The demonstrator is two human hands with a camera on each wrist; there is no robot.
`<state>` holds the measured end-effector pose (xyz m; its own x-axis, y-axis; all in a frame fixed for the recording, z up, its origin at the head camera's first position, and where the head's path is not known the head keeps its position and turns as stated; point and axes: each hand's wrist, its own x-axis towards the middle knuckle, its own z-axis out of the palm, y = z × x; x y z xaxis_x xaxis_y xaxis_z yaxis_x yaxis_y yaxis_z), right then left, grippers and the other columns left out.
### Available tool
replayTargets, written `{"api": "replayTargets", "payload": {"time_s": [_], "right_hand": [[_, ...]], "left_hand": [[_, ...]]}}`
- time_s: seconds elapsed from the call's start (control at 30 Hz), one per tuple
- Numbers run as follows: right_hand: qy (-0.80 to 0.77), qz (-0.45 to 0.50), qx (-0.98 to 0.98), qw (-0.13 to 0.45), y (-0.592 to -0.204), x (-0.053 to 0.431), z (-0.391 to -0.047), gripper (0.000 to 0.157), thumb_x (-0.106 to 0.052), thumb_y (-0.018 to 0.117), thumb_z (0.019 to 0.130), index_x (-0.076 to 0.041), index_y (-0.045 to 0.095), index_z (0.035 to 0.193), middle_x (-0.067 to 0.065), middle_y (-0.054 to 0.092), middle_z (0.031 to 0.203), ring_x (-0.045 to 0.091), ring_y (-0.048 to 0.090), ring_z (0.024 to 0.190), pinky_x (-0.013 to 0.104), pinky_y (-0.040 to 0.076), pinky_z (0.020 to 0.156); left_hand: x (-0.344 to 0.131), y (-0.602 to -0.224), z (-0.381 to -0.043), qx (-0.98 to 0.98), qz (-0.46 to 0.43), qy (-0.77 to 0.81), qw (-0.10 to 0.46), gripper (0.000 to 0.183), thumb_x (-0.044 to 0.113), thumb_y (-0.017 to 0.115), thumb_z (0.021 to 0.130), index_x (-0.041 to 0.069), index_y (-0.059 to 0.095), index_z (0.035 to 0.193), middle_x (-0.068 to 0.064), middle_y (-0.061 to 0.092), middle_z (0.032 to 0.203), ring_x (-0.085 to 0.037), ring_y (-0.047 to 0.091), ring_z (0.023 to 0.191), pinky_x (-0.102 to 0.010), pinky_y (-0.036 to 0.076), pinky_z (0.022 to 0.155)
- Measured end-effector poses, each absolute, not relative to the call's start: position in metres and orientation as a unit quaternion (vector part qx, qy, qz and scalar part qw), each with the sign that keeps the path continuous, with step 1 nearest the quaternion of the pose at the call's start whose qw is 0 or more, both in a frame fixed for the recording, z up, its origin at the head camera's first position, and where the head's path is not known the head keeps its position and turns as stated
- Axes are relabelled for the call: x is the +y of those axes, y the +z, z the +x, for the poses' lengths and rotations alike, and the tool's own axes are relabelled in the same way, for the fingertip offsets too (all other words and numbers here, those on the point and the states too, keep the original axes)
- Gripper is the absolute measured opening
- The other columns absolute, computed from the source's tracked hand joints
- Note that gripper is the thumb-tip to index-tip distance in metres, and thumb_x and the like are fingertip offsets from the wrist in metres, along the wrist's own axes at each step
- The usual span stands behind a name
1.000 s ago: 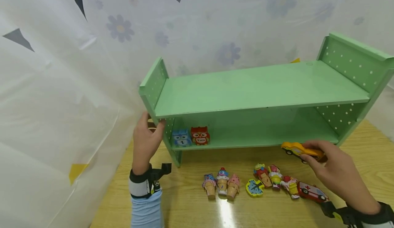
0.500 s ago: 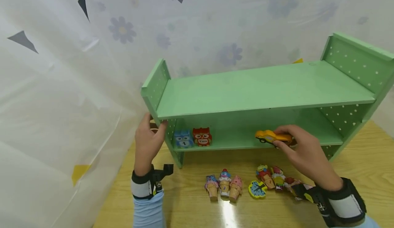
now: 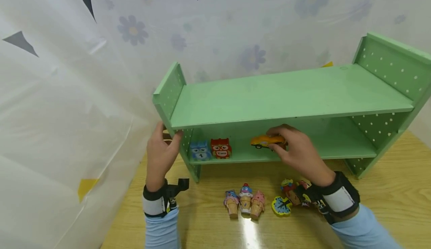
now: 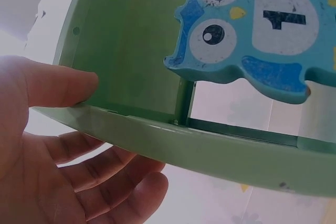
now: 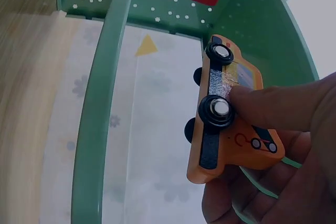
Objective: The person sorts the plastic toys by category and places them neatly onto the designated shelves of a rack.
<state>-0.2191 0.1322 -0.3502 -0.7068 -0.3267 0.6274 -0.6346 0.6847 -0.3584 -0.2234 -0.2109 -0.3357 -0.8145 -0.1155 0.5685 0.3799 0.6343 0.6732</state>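
Observation:
In the head view my right hand pinches an orange toy car inside the lower level of a green shelf. Its thumb presses one face of the car in the right wrist view, with curled fingers behind; the wheels stay off the shelf board. My left hand grips the shelf's left side panel, thumb inside and fingers outside. Near that thumb stands a blue owl block marked 1. Right of it is a red owl block marked Two.
On the wooden table before the shelf lie several ice cream cone toys and a yellow-edged tree piece. More small toys lie partly under my right wrist. Behind the shelf hangs a flower-patterned sheet.
My right hand has carried the toy car leftward and inward, from before the shelf's right part to beside the red owl block. The left hand keeps its grip.

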Motion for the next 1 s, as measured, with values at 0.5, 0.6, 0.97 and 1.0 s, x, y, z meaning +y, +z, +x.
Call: {"api": "replayTargets", "payload": {"time_s": [0.5,0.6,0.97,1.0], "right_hand": [[0.295,0.308,-0.878,0.218,-0.361,0.095,-0.235,0.029,-0.010,0.076,0.080,-0.005,0.066,0.106,0.013,0.069,0.104,0.023,0.064,0.088,0.039,0.057,0.069],[0.299,0.306,-0.881,0.204,-0.363,0.093,-0.236,0.029,-0.010,0.075,0.080,-0.005,0.066,0.107,0.013,0.068,0.105,0.024,0.064,0.090,0.039,0.057,0.071],[0.294,0.298,-0.888,0.190,-0.371,0.093,-0.242,0.028,-0.008,0.074,0.080,-0.005,0.066,0.107,0.012,0.068,0.104,0.025,0.062,0.090,0.042,0.055,0.072],[0.293,0.299,-0.888,0.190,-0.372,0.093,-0.242,0.028,-0.008,0.074,0.080,-0.005,0.066,0.107,0.012,0.068,0.104,0.025,0.062,0.090,0.043,0.055,0.072]], "left_hand": [[-0.212,-0.336,-0.226,-0.858,-0.083,-0.408,0.302,0.041,0.027,0.058,0.092,0.013,0.051,0.130,-0.012,0.062,0.110,-0.025,0.064,0.091,-0.043,0.059,0.071],[-0.212,-0.335,-0.226,-0.857,-0.085,-0.408,0.302,0.041,0.027,0.059,0.092,0.013,0.051,0.131,-0.011,0.062,0.111,-0.024,0.064,0.092,-0.042,0.059,0.071],[-0.212,-0.333,-0.226,-0.858,-0.083,-0.412,0.295,0.041,0.028,0.060,0.093,0.012,0.051,0.130,-0.012,0.062,0.112,-0.024,0.063,0.093,-0.043,0.059,0.073],[-0.212,-0.333,-0.226,-0.858,-0.083,-0.412,0.294,0.042,0.028,0.060,0.093,0.012,0.051,0.130,-0.012,0.062,0.112,-0.024,0.063,0.094,-0.043,0.059,0.073]]}}
